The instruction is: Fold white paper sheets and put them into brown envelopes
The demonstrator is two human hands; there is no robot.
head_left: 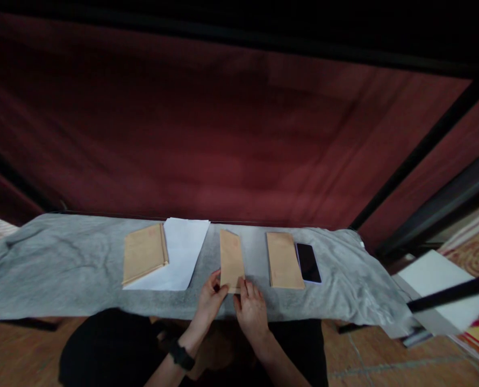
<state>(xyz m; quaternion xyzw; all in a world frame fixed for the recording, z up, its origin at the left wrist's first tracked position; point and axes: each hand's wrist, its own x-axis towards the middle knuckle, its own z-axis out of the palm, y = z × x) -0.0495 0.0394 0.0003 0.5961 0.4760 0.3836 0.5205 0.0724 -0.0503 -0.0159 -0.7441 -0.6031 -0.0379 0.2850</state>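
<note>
A narrow brown paper envelope (231,258) lies on the grey cloth in front of me, its long side pointing away. My left hand (212,295) grips its near left corner, thumb on top and the other fingers partly hidden at the edge. At the near right corner, my right hand (250,307) has its fingers bent and pressed down on the paper. To the right rests another brown envelope or small stack (285,260). On the left, a thicker pile of brown envelopes (144,252) partly covers white paper sheets (183,250).
A dark-screened phone (308,262) lies beside the right-hand envelopes. The grey cloth (62,263) covers a long narrow surface against a dark red wall or panel (223,134). Black metal bars (420,156) frame it, and a white box-like object (441,285) stands at the right.
</note>
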